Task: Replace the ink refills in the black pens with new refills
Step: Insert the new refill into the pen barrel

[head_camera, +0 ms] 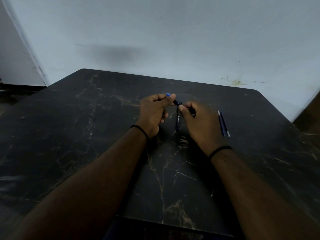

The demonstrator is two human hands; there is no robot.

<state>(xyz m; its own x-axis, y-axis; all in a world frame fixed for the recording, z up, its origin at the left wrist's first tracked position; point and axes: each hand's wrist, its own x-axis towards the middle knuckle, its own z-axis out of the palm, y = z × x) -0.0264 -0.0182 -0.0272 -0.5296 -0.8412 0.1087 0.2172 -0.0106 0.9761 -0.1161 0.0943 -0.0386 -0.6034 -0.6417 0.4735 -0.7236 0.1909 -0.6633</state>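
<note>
We see both hands meeting over the middle of the dark, gold-veined marble-look worktop (103, 153). The left hand (152, 111) has its fingers curled round one end of a slim black pen (177, 102), a blue tip poking out past the knuckles at about eleven o'clock. The right hand (199, 122) pinches the pen's other part between thumb and forefinger, though motion blur hides exactly where the two halves join. A second black pen barrel with white lettering (178, 121) lies on the worktop between the wrists, pointing toward six o'clock. At three o'clock from the hands, well apart, two thin blue refills with pale ends (223, 123) lie side by side.

We judge the step in hand to be unscrewing or pulling apart the held pen. Next comes a steady counter-twist, then drawing out the refill without dropping any small parts.
</note>
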